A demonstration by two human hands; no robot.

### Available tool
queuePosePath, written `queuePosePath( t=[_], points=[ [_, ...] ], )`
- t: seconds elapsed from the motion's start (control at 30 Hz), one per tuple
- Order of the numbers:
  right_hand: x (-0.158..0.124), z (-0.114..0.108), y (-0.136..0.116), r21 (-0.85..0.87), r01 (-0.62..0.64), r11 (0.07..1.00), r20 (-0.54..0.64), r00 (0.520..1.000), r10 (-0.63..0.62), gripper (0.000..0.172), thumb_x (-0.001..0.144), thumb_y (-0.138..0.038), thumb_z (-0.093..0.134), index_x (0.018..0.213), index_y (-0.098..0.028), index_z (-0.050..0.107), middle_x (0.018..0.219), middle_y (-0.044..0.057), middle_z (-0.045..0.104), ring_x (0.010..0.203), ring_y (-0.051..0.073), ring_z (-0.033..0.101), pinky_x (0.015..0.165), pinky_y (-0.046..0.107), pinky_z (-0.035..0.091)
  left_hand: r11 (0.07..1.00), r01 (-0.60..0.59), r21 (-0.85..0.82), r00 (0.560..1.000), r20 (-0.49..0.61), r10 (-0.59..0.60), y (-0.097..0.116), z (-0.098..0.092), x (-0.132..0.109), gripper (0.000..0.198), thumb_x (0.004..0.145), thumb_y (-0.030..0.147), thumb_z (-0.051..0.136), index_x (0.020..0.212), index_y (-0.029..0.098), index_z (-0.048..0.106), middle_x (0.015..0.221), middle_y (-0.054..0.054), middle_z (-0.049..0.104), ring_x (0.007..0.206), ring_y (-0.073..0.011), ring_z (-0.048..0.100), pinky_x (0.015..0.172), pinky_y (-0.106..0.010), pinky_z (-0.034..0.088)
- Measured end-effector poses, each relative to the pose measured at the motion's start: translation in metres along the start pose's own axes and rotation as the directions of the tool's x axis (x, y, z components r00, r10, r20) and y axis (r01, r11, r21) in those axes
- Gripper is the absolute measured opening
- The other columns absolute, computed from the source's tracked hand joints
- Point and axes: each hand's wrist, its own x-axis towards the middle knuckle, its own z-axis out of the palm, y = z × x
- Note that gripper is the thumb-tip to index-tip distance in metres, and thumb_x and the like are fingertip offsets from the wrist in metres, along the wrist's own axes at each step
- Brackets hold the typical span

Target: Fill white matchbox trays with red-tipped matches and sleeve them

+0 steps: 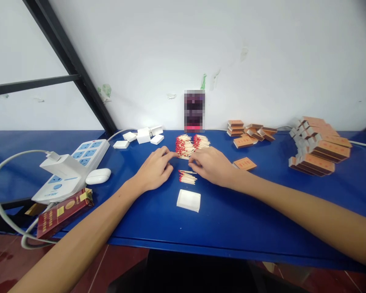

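My left hand (154, 169) rests on the blue table with its index finger stretched out to the left edge of a heap of red-tipped matches (184, 145); its thumb is apart and it holds nothing visible. Against the front right of the heap, my right hand (212, 165) has its thumb and fingers closed together; what is between them is hidden. A second bundle of matches (201, 141) lies just behind that hand. Between my hands and nearer to me is a small row of matches (187, 177), heads to the left. In front of it lies a white matchbox tray (188, 200).
Several white trays (144, 135) lie back left. Orange matchbox sleeves (244, 141) lie at the back right, with a larger stack (321, 146) farther right. A power strip (91, 156), a white earbud case (98, 176) and a red box (65, 212) are at left. A phone (194, 112) leans against the wall.
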Motion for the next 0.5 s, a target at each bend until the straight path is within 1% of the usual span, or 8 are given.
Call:
queuePosePath(
  t=[0.07, 0.13, 0.3, 0.4, 0.5],
  points=[
    [0.008, 0.005, 0.004, -0.063, 0.032, 0.997, -0.013, 0.999, -0.033, 0.019, 0.095, -0.024, 0.052, 0.095, -0.017, 0.070, 0.093, 0.008, 0.072, 0.087, 0.021, 0.061, 0.077, 0.033, 0.036, 0.999, 0.031, 0.037, 1.000, 0.002, -0.031, -0.005, 0.003, 0.001, 0.042, 0.090, 0.017, 0.041, 0.128, 0.018, 0.059, 0.108, -0.009, 0.053, 0.100, -0.0265, 0.054, 0.093, -0.046, 0.045],
    [0.016, 0.009, 0.006, -0.104, 0.046, 0.994, 0.005, 0.999, -0.046, 0.022, 0.097, -0.024, 0.050, 0.095, -0.016, 0.070, 0.097, 0.009, 0.072, 0.091, 0.023, 0.062, 0.078, 0.034, 0.036, 0.998, 0.038, 0.059, 0.999, 0.022, -0.039, -0.009, 0.005, 0.002, 0.043, 0.089, 0.017, 0.042, 0.129, 0.019, 0.059, 0.110, -0.010, 0.052, 0.100, -0.0268, 0.054, 0.092, -0.046, 0.046],
    [0.023, 0.012, 0.006, -0.106, 0.014, 0.994, 0.012, 1.000, -0.013, 0.024, 0.097, -0.026, 0.049, 0.092, -0.016, 0.070, 0.094, 0.010, 0.072, 0.087, 0.023, 0.062, 0.075, 0.034, 0.036, 0.996, 0.037, 0.087, 0.999, 0.024, -0.039, -0.010, 0.006, 0.001, 0.044, 0.089, 0.017, 0.042, 0.129, 0.019, 0.059, 0.111, -0.010, 0.051, 0.100, -0.0271, 0.054, 0.091, -0.047, 0.046],
    [0.023, 0.013, 0.008, -0.088, -0.005, 0.996, 0.014, 1.000, 0.006, 0.025, 0.097, -0.027, 0.048, 0.092, -0.017, 0.070, 0.094, 0.009, 0.072, 0.086, 0.022, 0.061, 0.074, 0.033, 0.036, 0.996, 0.034, 0.080, 0.999, 0.026, -0.036, -0.009, 0.006, 0.002, 0.043, 0.089, 0.016, 0.042, 0.128, 0.018, 0.059, 0.111, -0.010, 0.051, 0.100, -0.0272, 0.054, 0.090, -0.047, 0.046],
    [0.024, 0.014, 0.011, -0.068, -0.033, 0.997, 0.018, 0.999, 0.034, 0.025, 0.097, -0.025, 0.048, 0.087, -0.019, 0.070, 0.088, 0.007, 0.073, 0.082, 0.020, 0.061, 0.070, 0.031, 0.035, 0.998, 0.025, 0.061, 0.999, 0.027, -0.026, -0.009, 0.007, 0.002, 0.043, 0.089, 0.015, 0.041, 0.128, 0.019, 0.059, 0.110, -0.010, 0.051, 0.100, -0.0263, 0.054, 0.091, -0.046, 0.046]
  ],
)
